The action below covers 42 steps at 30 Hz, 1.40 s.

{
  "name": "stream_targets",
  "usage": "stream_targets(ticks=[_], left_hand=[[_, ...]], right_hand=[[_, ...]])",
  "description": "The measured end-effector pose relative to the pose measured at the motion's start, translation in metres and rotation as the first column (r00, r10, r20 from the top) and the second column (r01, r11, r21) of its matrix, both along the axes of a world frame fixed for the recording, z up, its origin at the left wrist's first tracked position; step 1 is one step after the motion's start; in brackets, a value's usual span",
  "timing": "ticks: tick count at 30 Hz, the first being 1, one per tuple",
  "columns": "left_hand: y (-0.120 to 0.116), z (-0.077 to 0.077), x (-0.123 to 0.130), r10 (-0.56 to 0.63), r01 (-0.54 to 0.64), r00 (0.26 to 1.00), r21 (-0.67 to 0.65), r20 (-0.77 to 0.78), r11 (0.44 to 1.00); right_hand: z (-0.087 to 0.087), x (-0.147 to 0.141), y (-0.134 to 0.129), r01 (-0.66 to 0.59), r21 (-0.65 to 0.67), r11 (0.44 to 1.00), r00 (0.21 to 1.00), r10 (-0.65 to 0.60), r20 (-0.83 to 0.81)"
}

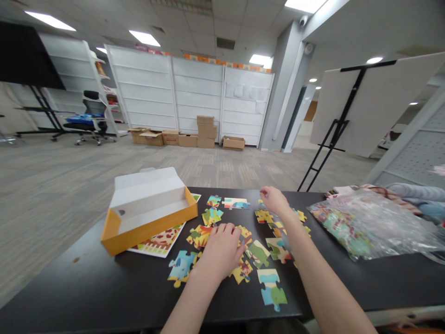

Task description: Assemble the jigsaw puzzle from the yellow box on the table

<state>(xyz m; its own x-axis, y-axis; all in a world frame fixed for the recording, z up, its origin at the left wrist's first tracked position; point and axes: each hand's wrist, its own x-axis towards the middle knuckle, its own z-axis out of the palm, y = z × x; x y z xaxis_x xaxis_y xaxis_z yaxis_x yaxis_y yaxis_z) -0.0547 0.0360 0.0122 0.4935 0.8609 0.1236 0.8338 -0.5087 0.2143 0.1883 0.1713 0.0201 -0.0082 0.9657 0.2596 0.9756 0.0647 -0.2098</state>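
Observation:
Several large cardboard jigsaw pieces [243, 260] in bright colours lie scattered on the black table [86, 283]. My left hand [222, 248] rests palm down among them, fingers curled over the pieces at the middle of the spread, and I cannot tell if it grips one. My right hand [274, 200] reaches farther out, its fingertips just above a small piece [261, 204] near the far edge. A blue-and-green piece [271, 290] lies apart near the front. An orange-and-white puzzle box tray [149, 232] stands to the left, on top of a printed picture sheet [160, 243].
A clear plastic bag [368, 227] with printed contents lies on the table's right side, with folded cloth [368, 190] behind it. Beyond the table's far edge are a carpeted floor, an easel board [351, 104], cardboard boxes [187, 134] and an office chair [92, 120].

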Motion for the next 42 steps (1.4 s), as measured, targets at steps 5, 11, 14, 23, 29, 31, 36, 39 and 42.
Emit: stream_targets(ticks=[5, 11, 14, 23, 29, 31, 36, 39, 42], left_hand=[[0.001, -0.001, 0.001, -0.007, 0.007, 1.000, -0.002, -0.003, 1.000], [0.000, 0.001, 0.000, -0.008, 0.008, 1.000, -0.006, 0.011, 1.000], [-0.001, 0.001, -0.001, -0.009, 0.009, 1.000, -0.011, 0.012, 1.000], [-0.001, 0.001, 0.000, -0.006, 0.006, 1.000, -0.009, 0.003, 1.000], [-0.002, 0.002, 0.000, 0.000, 0.000, 1.000, -0.011, -0.005, 1.000], [-0.002, 0.002, 0.000, 0.000, 0.000, 1.000, -0.009, -0.003, 1.000], [-0.002, 0.001, -0.001, -0.005, 0.005, 1.000, -0.008, -0.001, 1.000], [-0.002, 0.001, -0.001, -0.007, 0.007, 1.000, -0.005, -0.001, 1.000], [-0.002, 0.003, -0.001, -0.011, 0.011, 1.000, -0.010, -0.001, 1.000]], right_hand=[[-0.004, 0.026, -0.003, 0.036, -0.132, 0.991, 0.999, -0.032, 0.026], [-0.014, 0.039, 0.001, 0.017, -0.185, 0.983, 1.000, -0.019, -0.008], [-0.016, 0.050, 0.002, 0.020, -0.181, 0.983, 0.999, -0.027, -0.035], [-0.029, 0.056, 0.005, -0.147, -0.123, 0.982, 0.988, 0.141, -0.060], [-0.032, 0.055, 0.006, -0.200, -0.082, 0.976, 0.975, 0.190, -0.118], [-0.033, 0.054, 0.008, -0.178, -0.029, 0.984, 0.976, 0.173, -0.129], [-0.026, 0.053, 0.011, -0.115, 0.068, 0.991, 0.878, 0.133, -0.459], [-0.009, 0.051, 0.001, -0.132, 0.077, 0.988, 0.727, 0.150, -0.670], [0.011, 0.042, -0.018, -0.319, -0.091, 0.943, 0.651, 0.149, -0.744]])
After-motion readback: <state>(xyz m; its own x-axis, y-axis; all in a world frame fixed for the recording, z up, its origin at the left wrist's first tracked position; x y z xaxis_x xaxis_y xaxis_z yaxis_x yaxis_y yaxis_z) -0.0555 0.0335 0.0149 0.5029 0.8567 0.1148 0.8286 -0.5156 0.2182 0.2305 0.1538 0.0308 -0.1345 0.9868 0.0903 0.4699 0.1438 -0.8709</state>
